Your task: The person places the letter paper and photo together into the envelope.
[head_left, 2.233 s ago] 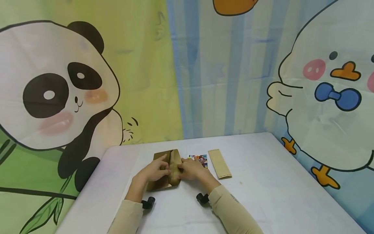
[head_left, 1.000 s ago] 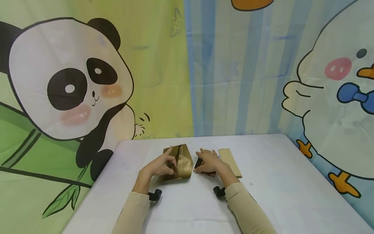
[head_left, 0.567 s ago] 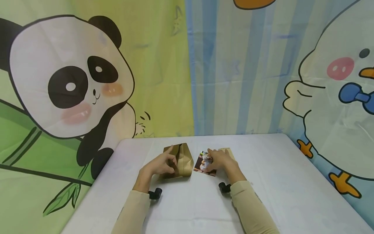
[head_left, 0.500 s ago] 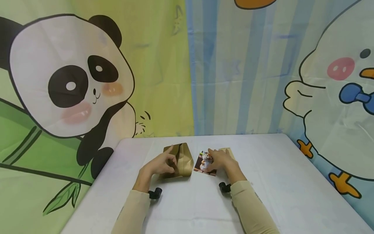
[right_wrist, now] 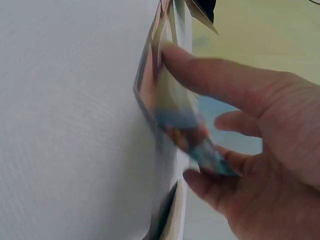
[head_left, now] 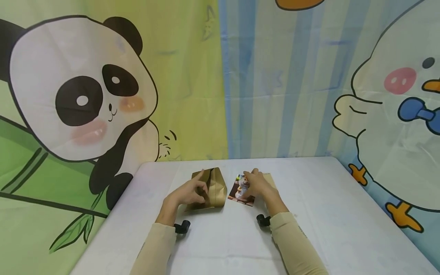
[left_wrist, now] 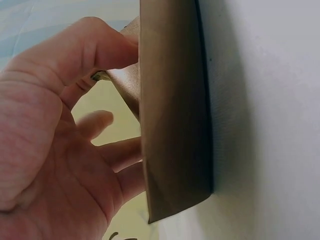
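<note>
A brown paper envelope [head_left: 217, 189] lies on the white table, its mouth parted. My left hand [head_left: 189, 191] holds it at the near left; in the left wrist view the thumb is at the edge of the brown paper [left_wrist: 172, 115] and some fingers pass behind it. To the right lies a picture card [head_left: 240, 191] printed with a small animal. My right hand [head_left: 258, 184] pinches a card; in the right wrist view that card [right_wrist: 175, 105] bends between thumb and fingers, over at least one other card. How many cards there are is hidden.
A folded tan paper strip [head_left: 269, 178] lies partly behind my right hand. The table [head_left: 220, 236] reaches back to a cartoon-printed curtain [head_left: 185, 95]. Each wrist wears a small black camera mount [head_left: 182, 227].
My right hand has left the envelope and moved right onto the picture cards, then drawn its fingers in around one. The left hand stays at the envelope. The head view has shifted.
</note>
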### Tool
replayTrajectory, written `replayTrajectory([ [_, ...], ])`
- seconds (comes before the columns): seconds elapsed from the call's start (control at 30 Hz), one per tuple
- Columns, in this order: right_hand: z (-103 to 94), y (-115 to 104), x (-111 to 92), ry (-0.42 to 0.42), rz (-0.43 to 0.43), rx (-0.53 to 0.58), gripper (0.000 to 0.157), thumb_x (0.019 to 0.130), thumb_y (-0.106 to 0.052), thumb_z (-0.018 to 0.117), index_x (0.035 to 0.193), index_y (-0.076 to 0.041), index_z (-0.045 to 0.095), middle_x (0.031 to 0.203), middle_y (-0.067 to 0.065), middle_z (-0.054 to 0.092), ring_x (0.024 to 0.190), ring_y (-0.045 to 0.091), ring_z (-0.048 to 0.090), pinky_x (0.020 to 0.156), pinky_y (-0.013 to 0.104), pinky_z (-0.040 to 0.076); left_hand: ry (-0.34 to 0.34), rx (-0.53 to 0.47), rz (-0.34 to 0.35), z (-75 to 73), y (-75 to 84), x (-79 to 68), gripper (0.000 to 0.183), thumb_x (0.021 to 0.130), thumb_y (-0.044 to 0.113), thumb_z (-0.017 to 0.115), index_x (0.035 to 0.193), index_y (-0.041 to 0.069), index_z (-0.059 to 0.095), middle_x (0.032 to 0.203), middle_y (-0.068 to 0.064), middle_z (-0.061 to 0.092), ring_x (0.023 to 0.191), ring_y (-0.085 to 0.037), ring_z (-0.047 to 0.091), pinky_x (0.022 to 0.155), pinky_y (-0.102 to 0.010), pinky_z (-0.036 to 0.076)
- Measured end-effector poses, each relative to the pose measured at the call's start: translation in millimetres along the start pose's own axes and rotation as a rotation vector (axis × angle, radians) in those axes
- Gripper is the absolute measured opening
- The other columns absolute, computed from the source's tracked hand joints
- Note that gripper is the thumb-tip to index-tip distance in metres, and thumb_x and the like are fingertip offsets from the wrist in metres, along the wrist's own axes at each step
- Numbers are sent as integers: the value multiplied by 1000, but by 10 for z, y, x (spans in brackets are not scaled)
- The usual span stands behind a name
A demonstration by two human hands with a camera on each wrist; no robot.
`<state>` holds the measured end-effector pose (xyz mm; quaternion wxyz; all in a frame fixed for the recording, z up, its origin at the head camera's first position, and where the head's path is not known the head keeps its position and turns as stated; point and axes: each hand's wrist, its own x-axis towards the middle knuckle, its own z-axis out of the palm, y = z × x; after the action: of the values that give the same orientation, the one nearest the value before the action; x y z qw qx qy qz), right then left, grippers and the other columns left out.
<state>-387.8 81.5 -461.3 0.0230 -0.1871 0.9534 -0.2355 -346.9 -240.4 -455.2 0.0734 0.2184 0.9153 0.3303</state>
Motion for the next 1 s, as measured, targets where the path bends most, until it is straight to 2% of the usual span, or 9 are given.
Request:
replayTrajectory([
  [0.07, -6, 2, 16, 16, 3, 74, 99, 72, -14, 95, 157, -6, 44, 133, 24, 46, 108, 32, 55, 89, 46, 53, 0, -13, 9, -7, 0, 0, 23, 81, 5, 82, 86, 22, 67, 177, -4, -1, 137, -37, 43, 83, -39, 47],
  [0.2, -41, 16, 62, 87, -42, 131, 83, 78, 0, 86, 152, -4, 50, 133, 25, 54, 109, 33, 60, 89, 46, 54, 1, -27, 8, -22, 8, 1, 23, 81, 4, 83, 87, 20, 67, 177, -1, -2, 138, -37, 42, 75, -35, 49],
  [0.33, -78, 13, 91, 180, -64, 166, 66, 85, -2, 81, 146, -1, 56, 136, 25, 62, 125, 41, 60, 103, 53, 50, 4, -36, 6, -25, 13, 4, 23, 81, 4, 83, 88, 20, 68, 177, 0, -2, 134, -36, 44, 71, -34, 48],
  [0.43, -94, -3, 95, 232, -43, 199, 62, 90, -6, 78, 147, -2, 55, 143, 24, 61, 131, 41, 58, 107, 54, 48, 5, -32, 6, -22, 14, 2, 23, 81, 4, 83, 87, 20, 68, 177, 0, -1, 134, -35, 45, 71, -34, 48],
  [0.57, -125, -33, 83, 305, -40, 256, 66, 91, -6, 77, 151, -2, 51, 149, 22, 58, 101, 29, 70, 90, 44, 56, 7, -20, 5, -13, 4, -4, 23, 80, 5, 83, 87, 21, 68, 177, 0, 0, 133, -34, 46, 71, -34, 48],
  [0.7, -188, -92, 45, 314, -42, 382, 77, 88, 0, 78, 156, -1, 43, 154, 21, 52, 65, 13, 65, 61, 32, 55, 15, -1, 2, -8, -2, -5, 24, 81, 6, 84, 86, 23, 68, 177, 0, 2, 129, -33, 48, 72, -34, 47],
  [0.8, -233, -144, 22, 300, -34, 420, 82, 87, -1, 79, 159, -3, 39, 158, 20, 48, 62, 20, 65, 63, 34, 56, 22, 20, -2, -8, 1, -2, 24, 80, 6, 84, 85, 24, 68, 177, 1, 3, 134, -33, 47, 77, -35, 47],
  [0.9, -253, -201, 21, 300, -34, 400, 83, 87, -6, 82, 158, -5, 41, 159, 20, 48, 100, 35, 73, 89, 45, 58, 28, 29, 0, -10, 2, 1, 25, 80, 6, 84, 85, 24, 68, 177, 1, 4, 142, -35, 43, 80, -37, 47],
  [1.0, -232, -263, 34, 284, -50, 376, 83, 85, -9, 85, 157, -7, 43, 158, 20, 49, 139, 41, 53, 112, 52, 44, 28, 29, -3, -13, 4, 1, 24, 80, 6, 84, 85, 24, 68, 177, 2, 4, 147, -36, 40, 82, -37, 46],
])
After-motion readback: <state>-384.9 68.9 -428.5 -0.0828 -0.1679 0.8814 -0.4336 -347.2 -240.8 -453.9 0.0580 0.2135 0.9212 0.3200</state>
